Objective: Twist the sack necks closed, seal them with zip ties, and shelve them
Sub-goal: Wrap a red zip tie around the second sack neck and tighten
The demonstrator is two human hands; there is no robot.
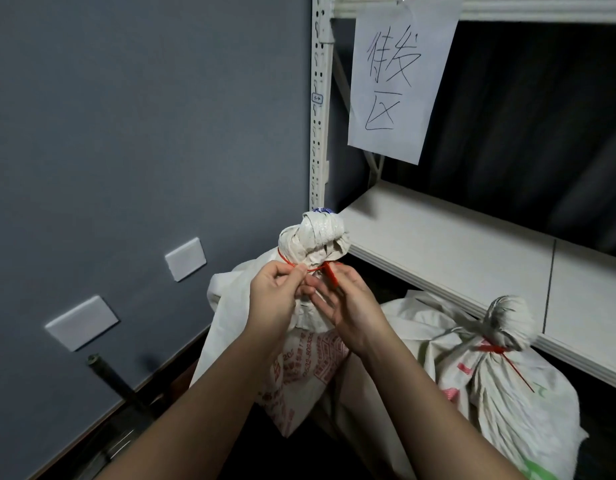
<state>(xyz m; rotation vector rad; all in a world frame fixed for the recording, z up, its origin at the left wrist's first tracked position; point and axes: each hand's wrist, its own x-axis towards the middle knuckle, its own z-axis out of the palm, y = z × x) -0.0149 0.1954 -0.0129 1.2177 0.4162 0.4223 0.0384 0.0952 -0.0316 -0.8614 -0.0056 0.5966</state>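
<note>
A white woven sack [299, 372] with red print stands in front of me, its twisted neck [313, 239] bunched upright. A red zip tie [329, 270] loops around the neck just under the bunch. My left hand [275, 296] pinches one end of the tie at the left side of the neck. My right hand [348, 303] holds the tie's other end at the right side, fingers curled on it. A second white sack [500, 386] sits low at the right, its neck cinched by a red zip tie [492, 348].
A white metal shelf board [455, 251] runs from centre to right behind the sacks, with an upright post [320, 109] and a hanging paper sign [396, 77]. The grey wall [133, 133] at left carries two white cover plates. A dark metal rod [112, 379] leans low left.
</note>
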